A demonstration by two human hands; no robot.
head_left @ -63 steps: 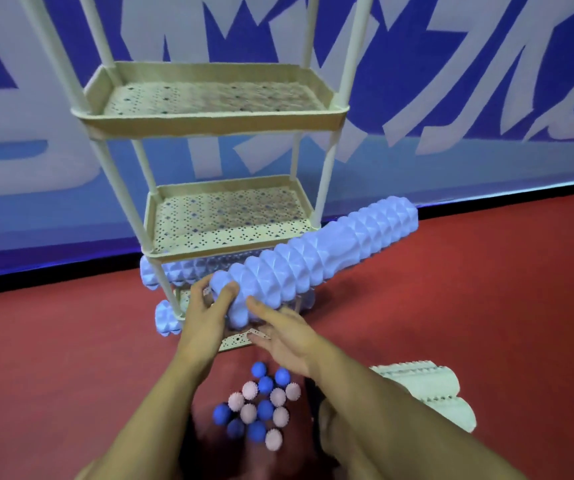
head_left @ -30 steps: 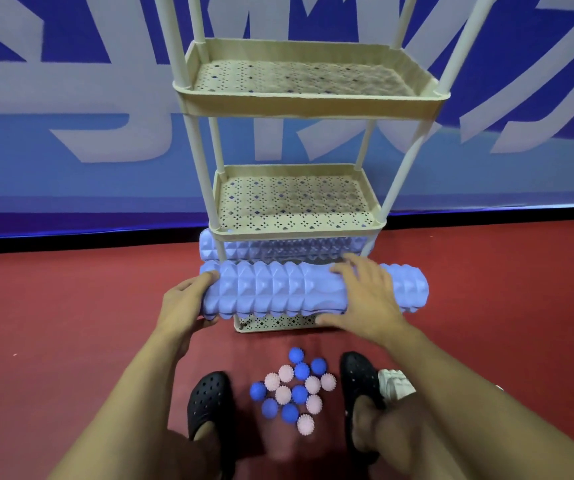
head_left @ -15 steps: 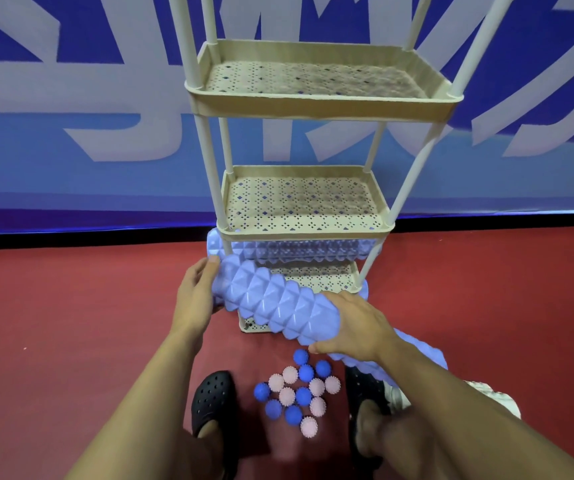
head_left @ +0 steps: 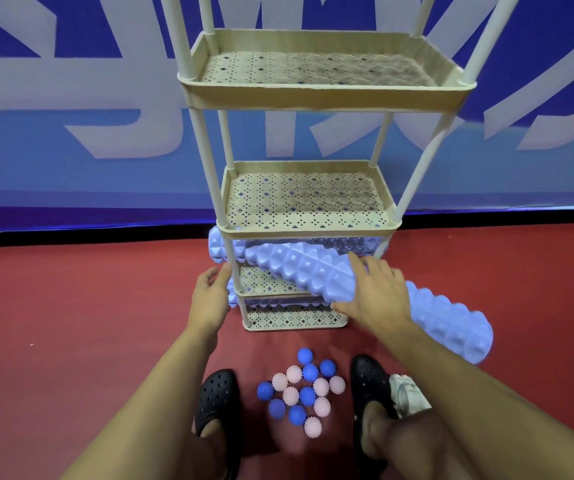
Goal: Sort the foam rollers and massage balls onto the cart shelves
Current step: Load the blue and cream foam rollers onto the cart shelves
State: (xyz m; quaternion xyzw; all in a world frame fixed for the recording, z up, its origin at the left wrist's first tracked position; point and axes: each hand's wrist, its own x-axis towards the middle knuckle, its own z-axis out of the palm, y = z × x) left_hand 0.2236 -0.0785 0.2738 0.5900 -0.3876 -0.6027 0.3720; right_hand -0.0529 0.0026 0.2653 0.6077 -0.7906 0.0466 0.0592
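A pale lavender foam roller (head_left: 313, 271), long, cylindrical and covered in raised pyramid studs, lay slanted across the front right corner of the cart's bottom shelf (head_left: 292, 320), its far end inside the frame and its near end jutting out over the red floor (head_left: 71, 306). The right hand (head_left: 375, 292) curled over its middle, the grip holding the roller. The left hand (head_left: 209, 296) had a relaxed, wide grip, fingers touching the front left post (head_left: 233, 271) of the beige plastic cart (head_left: 323, 95), whose tray shelves were perforated with small diamond holes. Another studded roller (head_left: 218, 249) lay along the back edge of the bottom shelf. Spiky blue and pink massage balls (head_left: 301, 393) clustered on the floor between two black perforated clogs (head_left: 216, 400).
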